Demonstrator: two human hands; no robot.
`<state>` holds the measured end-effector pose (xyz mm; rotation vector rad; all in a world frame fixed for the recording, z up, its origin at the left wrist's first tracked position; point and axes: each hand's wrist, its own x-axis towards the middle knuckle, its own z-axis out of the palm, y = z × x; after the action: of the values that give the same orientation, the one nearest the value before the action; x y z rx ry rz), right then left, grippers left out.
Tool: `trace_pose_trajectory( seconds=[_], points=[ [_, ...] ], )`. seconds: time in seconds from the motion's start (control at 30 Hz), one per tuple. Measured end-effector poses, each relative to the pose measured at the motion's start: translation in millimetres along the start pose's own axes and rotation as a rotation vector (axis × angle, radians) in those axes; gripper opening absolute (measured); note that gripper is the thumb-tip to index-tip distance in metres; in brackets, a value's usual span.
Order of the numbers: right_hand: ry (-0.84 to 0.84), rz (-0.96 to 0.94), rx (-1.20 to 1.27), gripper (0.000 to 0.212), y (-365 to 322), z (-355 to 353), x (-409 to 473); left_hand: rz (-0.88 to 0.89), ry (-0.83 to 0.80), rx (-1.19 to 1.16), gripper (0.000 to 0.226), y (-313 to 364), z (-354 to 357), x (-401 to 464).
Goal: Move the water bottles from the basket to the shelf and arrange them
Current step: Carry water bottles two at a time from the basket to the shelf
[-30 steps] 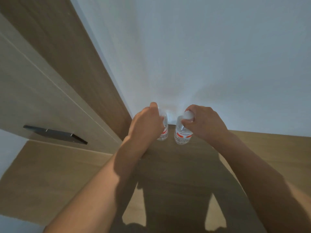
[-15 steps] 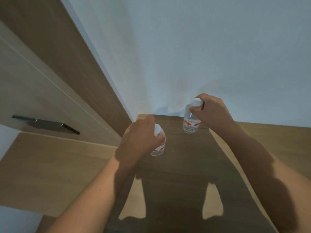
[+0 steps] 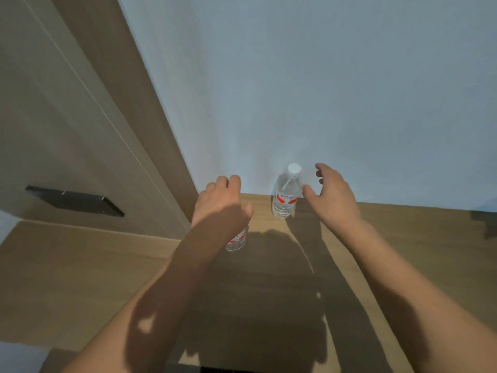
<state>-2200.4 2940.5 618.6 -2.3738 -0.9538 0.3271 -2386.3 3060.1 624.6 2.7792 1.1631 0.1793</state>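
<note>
Wooden shelf (image 3: 403, 238): right hand (image 3: 332, 196) released, bottle (image 3: 285, 195) upright at nine o'clock; left hand's (image 3: 222, 205) grasp indeterminate. Withdraw straight, avoiding contact.

Two clear water bottles with red labels are standing on one wooden shelf (image 3: 403, 238): the far bottle (image 3: 285, 196) is showing one white cap (image 3: 293, 170), and the near bottle (image 3: 236, 242) is mostly hiding behind the left hand (image 3: 222, 204). Two hands are showing; the second is the right hand (image 3: 332, 196). One dark handle (image 3: 74, 201) is sitting on one cabinet door (image 3: 53, 130).
</note>
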Motion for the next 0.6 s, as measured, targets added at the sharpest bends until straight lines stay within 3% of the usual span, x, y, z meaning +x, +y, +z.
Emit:
trace_pose_trajectory(
  seconds=[0.3, 0.6],
  points=[
    [0.159, 0.013, -0.104, 0.056, 21.1, -48.9, -60.9, 0.373, 0.125, -0.122, 0.047, 66.9, 4.0, 29.6],
    [0.342, 0.234, -0.08, 0.059, 107.8, -132.4, -160.1, 0.699, 0.157, -0.163, 0.035, 214.3, 12.1, -7.5]
  ],
)
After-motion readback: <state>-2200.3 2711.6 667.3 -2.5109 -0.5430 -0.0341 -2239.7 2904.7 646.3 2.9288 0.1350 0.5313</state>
